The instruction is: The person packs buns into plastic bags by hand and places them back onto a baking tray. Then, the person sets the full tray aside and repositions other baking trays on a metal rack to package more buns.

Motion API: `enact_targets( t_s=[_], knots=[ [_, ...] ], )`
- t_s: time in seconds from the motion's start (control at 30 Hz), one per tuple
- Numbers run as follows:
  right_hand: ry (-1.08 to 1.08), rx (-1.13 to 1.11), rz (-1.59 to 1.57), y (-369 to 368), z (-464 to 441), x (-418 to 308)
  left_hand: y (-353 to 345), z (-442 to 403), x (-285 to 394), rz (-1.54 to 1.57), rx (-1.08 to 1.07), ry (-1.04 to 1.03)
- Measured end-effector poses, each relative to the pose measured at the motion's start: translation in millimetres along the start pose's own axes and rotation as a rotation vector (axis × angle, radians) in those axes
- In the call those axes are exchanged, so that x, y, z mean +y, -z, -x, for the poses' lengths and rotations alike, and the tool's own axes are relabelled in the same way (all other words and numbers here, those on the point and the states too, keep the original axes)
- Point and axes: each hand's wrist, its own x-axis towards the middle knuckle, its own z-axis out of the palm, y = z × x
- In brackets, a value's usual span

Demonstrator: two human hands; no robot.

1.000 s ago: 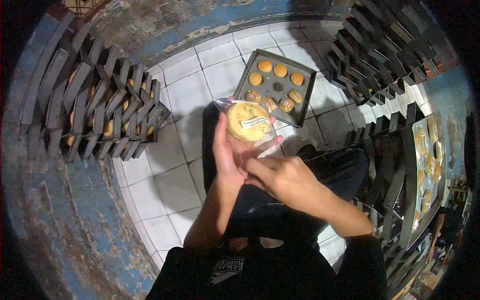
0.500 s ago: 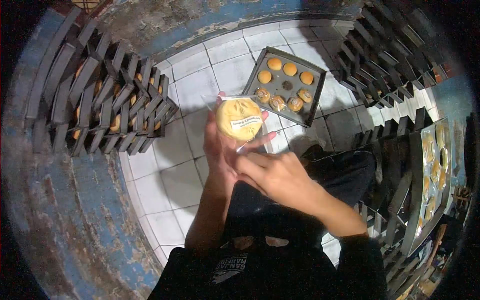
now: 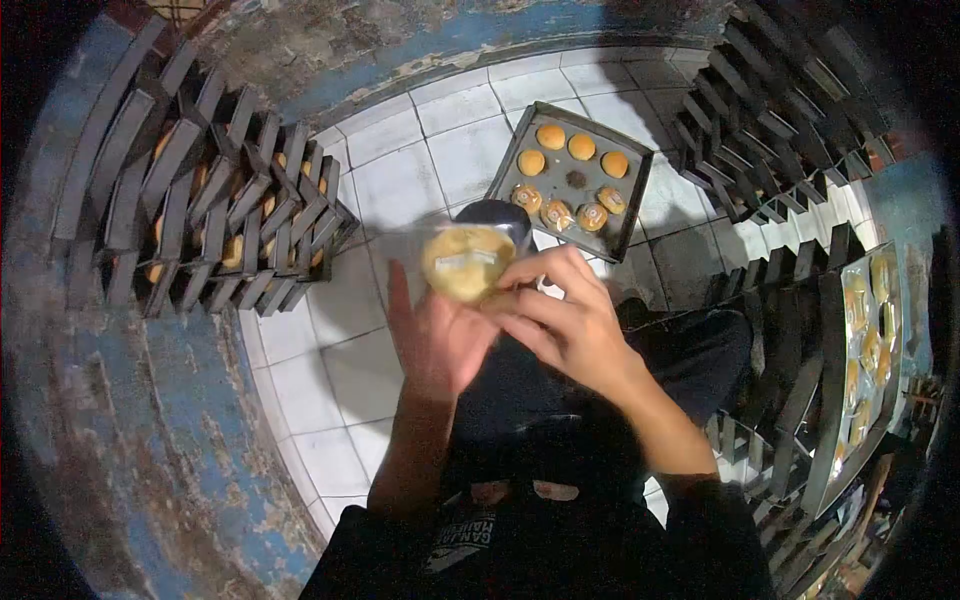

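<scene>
A round, pale yellow bun (image 3: 462, 262) in a clear plastic wrapper, with a white label across it, is blurred by motion in front of me. My right hand (image 3: 565, 315) pinches the lower right edge of its wrapper between thumb and fingers. Just below the bun is my left hand (image 3: 445, 335), palm up and smeared, with one digit stretched out to the left. Any left fingers behind the bun are hidden. Beyond the hands, a dark square tray (image 3: 620, 160) on the floor carries several round buns, some plain and some wrapped with labels.
Stacked dark trays (image 3: 150, 190) holding buns rise at the left, with another tray stack (image 3: 760, 120) at the far right. Nearer on the right, a tray (image 3: 838, 400) of wrapped buns tops more trays. White tiles (image 3: 380, 200) cover the floor; a peeling blue wall (image 3: 160, 420) borders it.
The bun has left its flat rest on my left palm and is now blurred and less clearly labelled. My right hand has risen to its wrapper edge; my left fingers have spread.
</scene>
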Motion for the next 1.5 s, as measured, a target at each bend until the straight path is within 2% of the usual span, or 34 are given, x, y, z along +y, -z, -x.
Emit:
enact_targets(
  t_s=[0.07,0.1,0.13,0.2,0.3,0.33,0.47,0.53,0.57,0.63,0.67,0.77,0.8,0.87,0.97,1.07,1.23,1.3,1.33,1.37,1.43,1.47,1.5],
  knots=[
    [0.023,0.038,-0.075,2.8,-6.3,1.3,-3.4,16.2,0.9,0.215,-0.126,0.013],
    [-0.064,0.066,-0.23,4.1,-3.9,5.4,-0.6,24.7,1.9,0.286,-0.168,0.017],
    [-0.149,0.098,-0.38,5.2,-0.7,10.9,17.1,32.2,7.4,-0.46,0.125,-0.09],
    [-0.322,0.035,-0.397,0.7,7.3,23.9,35.2,32.1,20.3,-1.275,0.42,-0.385],
    [-0.447,-0.027,-0.404,-5.3,13.0,38.2,26.1,34.2,23.4,-1.375,0.412,-0.278],
    [-0.489,-0.05,-0.421,-7.5,15.3,41.0,18.9,30.1,23.7,-1.473,0.393,-0.308],
    [-0.528,-0.014,-0.478,-13.9,18.4,48.8,18.7,13.9,28.7,-1.51,0.358,-0.306],
    [-0.528,0.012,-0.477,-18.8,19.2,52.0,16.6,10.4,33.5,-1.66,0.352,-0.25],
    [-0.534,0.01,-0.479,-16.4,22.9,49.0,13.3,15.0,37.7,-1.658,0.355,-0.243],
    [-0.728,0.141,-0.778,-2.1,26.5,43.1,2.6,23.4,48.2,-1.512,0.467,-0.1],
    [-0.744,0.095,-0.829,7.1,27.7,44.3,1.4,28.5,46.0,-1.283,0.428,-0.082],
    [-0.956,0.04,-0.75,-0.2,31.7,57.8,18.6,29.3,43.4,-1.324,0.408,-0.028],
    [-0.957,0.038,-0.751,-2.1,35.3,57.8,16.4,30.1,43.2,-1.323,0.41,-0.027],
    [-0.705,0.135,-0.67,-7.3,45.8,56.3,11.0,34.9,43.1,-1.435,0.357,-0.097],
    [-0.822,0.002,-0.545,-2.7,61.0,44.9,30.5,57.5,34.4,-1.529,0.386,0.01],
    [-0.936,-0.015,-0.578,-21.2,93.2,53.3,59.4,73.2,17.4,-1.501,0.459,0.114],
    [-0.921,-0.174,-0.544,-26.7,108.9,78.0,77.8,77.2,7.5,-1.447,0.558,0.284],
    [-1.095,-0.244,-0.825,-27.1,104.3,87.2,87.7,73.0,9.2,-1.423,0.538,0.302],
    [-1.143,-0.351,-0.859,-23.7,98.5,89.2,91.5,71.3,9.4,-1.396,0.523,0.318],
    [-1.144,-0.347,-0.86,-21.6,94.0,89.3,94.2,71.6,9.2,-1.399,0.521,0.32],
    [-1.162,-0.462,-0.834,-19.6,88.8,90.8,83.0,64.2,9.9,-1.311,0.554,0.225],
    [-0.976,-0.453,-0.924,-19.9,99.7,95.2,82.9,61.7,9.9,-1.195,0.508,0.214],
    [-0.861,-0.493,-1.022,-11.6,89.5,89.7,82.1,58.9,10.6,-1.268,0.499,0.213]
  ],
)
